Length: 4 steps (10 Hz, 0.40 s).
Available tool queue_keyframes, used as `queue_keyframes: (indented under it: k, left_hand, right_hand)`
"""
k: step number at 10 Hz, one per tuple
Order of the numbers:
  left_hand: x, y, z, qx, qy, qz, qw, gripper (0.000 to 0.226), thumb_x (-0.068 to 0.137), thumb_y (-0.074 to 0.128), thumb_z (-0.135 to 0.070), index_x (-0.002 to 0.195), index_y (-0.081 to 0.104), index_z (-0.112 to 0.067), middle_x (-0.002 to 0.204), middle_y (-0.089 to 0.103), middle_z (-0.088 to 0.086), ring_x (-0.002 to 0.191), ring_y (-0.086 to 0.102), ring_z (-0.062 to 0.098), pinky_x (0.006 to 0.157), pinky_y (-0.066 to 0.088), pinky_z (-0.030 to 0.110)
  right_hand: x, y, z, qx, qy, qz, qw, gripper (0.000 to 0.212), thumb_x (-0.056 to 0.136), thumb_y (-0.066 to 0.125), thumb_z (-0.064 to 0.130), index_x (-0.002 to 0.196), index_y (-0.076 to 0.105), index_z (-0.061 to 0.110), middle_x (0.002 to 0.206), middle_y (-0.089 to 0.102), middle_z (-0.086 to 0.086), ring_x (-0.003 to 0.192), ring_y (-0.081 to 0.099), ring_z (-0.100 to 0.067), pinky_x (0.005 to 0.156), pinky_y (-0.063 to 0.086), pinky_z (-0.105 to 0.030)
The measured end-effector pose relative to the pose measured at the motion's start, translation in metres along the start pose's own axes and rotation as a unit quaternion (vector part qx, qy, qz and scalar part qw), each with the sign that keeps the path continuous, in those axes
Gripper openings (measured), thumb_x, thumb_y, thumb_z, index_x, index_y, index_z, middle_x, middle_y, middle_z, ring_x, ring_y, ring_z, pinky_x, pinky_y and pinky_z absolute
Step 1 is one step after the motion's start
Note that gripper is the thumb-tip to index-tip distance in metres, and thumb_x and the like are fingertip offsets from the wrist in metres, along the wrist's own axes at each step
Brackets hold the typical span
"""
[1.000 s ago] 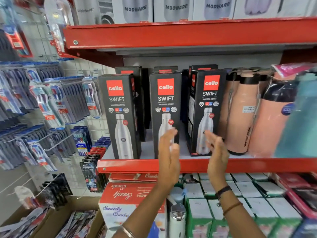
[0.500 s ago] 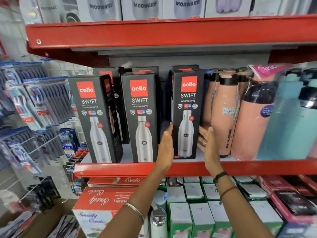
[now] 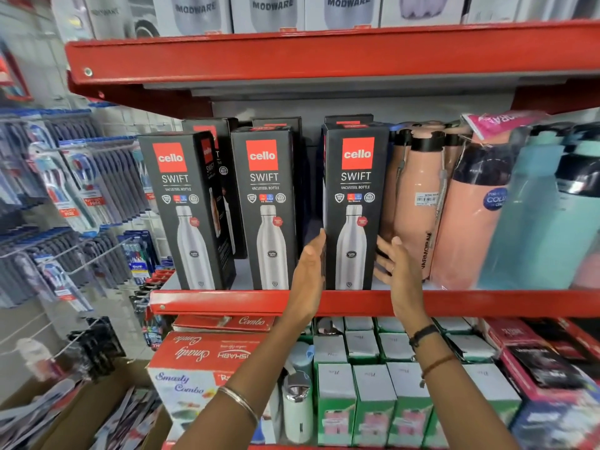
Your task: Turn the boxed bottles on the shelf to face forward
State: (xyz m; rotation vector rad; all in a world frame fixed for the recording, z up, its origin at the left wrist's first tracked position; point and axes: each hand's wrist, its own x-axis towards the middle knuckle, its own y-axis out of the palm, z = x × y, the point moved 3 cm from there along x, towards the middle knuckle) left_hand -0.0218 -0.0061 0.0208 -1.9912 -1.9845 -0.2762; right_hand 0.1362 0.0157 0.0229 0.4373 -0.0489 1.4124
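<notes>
Three black "cello SWIFT" boxed bottles stand in the front row on the red shelf (image 3: pixel 227 302). The left box (image 3: pixel 181 206) is turned slightly and shows its right side. The middle box (image 3: pixel 264 206) and the right box (image 3: pixel 355 190) face forward. More of these boxes stand behind them, mostly hidden. My left hand (image 3: pixel 310 271) lies flat against the left side of the right box, fingers straight. My right hand (image 3: pixel 394 264) is at that box's lower right edge with its fingers spread; whether it touches is unclear.
Peach bottles (image 3: pixel 418 177) crowd the right box, with teal bottles (image 3: pixel 545 222) further right. A red upper shelf (image 3: pixel 324 53) hangs close overhead. Toothbrush packs (image 3: pixel 81 177) hang at left. Below are green boxes (image 3: pixel 373 401) and a "Smarty Combo" carton (image 3: pixel 201 362).
Both hands rose from in front of the shelf edge to either side of the right box. That box went from angled to facing forward.
</notes>
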Motion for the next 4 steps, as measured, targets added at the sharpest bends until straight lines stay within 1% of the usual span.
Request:
queue_keyframes:
  k: [1,2,3,4]
  left_hand:
    - [-0.004,-0.001,-0.007,-0.014,-0.013,0.006,1.0,0.106,0.056,0.022,-0.096,0.145,0.03,-0.039,0.15,0.029,-0.016,0.143,0.029,0.015,0.115,0.03,0.053]
    - [-0.009,-0.005,-0.023,-0.036,0.003,-0.015,0.999,0.088,0.075,0.026,-0.083,0.143,0.035,-0.029,0.147,0.036,-0.009,0.14,0.034,0.017,0.11,0.037,0.042]
    - [-0.002,-0.019,-0.052,0.009,0.101,-0.062,0.993,0.053,0.094,0.028,-0.05,0.138,0.042,-0.024,0.145,0.043,-0.005,0.138,0.039,0.014,0.115,0.033,0.042]
    - [0.006,-0.04,-0.098,0.087,0.222,-0.104,0.965,0.048,0.097,0.034,-0.037,0.138,0.045,-0.014,0.147,0.046,0.001,0.133,0.04,0.004,0.115,0.029,0.025]
  right_hand:
    - [-0.003,0.001,0.0,-0.01,0.006,0.003,1.0,0.045,0.098,0.036,0.042,0.132,0.052,0.018,0.141,0.049,-0.005,0.126,0.047,-0.021,0.103,0.039,-0.035]
    - [-0.011,0.004,0.006,-0.047,-0.058,-0.03,0.997,0.045,0.098,0.038,0.039,0.134,0.051,0.015,0.14,0.053,-0.004,0.132,0.047,-0.018,0.109,0.037,-0.035]
    - [-0.015,0.018,0.036,-0.105,-0.207,-0.062,0.971,0.047,0.095,0.037,0.041,0.131,0.055,0.018,0.136,0.056,0.005,0.125,0.047,0.005,0.109,0.034,-0.019]
    - [-0.013,0.045,0.083,-0.185,-0.332,-0.049,0.924,0.048,0.097,0.036,0.036,0.136,0.049,0.013,0.14,0.048,0.004,0.129,0.039,0.008,0.106,0.027,-0.008]
